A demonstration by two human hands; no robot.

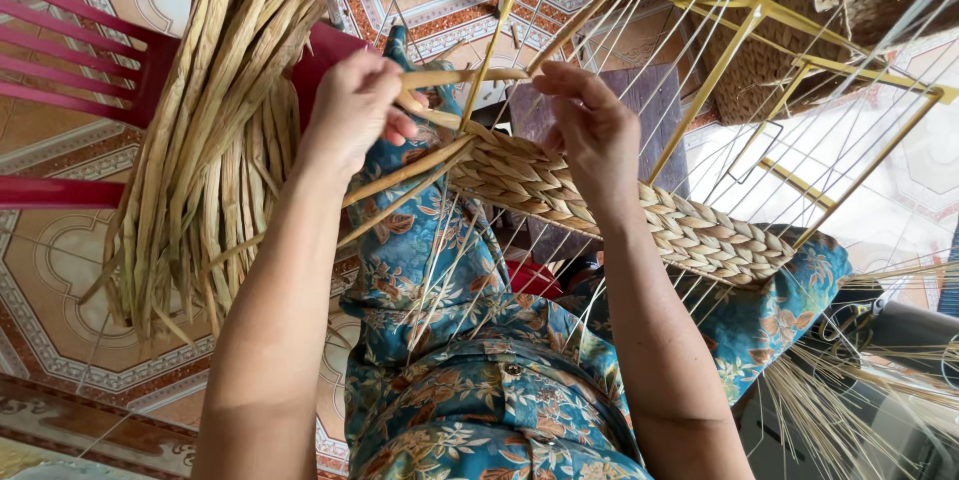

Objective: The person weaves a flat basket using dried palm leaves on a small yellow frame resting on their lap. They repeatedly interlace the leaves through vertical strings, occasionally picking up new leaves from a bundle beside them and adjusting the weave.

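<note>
My left hand (pixel 355 105) is closed around tan dried-grass strands (pixel 415 168) at the left end of a woven band (pixel 619 205). That braided band runs along a yellow metal frame (pixel 744 25) strung with thin white cords (pixel 689 60). My right hand (pixel 591 125) presses on the top of the band, its fingers bent among the cords beside a strand crossing the frame (pixel 465 75). Both forearms reach up from the bottom of the view over blue floral-patterned clothing (pixel 470 380).
A thick bundle of dried grass stalks (pixel 215 130) hangs over a red plastic chair (pixel 70 70) at the left. A finished woven basket (pixel 799 0) stands at the upper right. Loose thin fibres (pixel 859 400) spread at the lower right. Patterned floor tiles (pixel 60 310) lie below.
</note>
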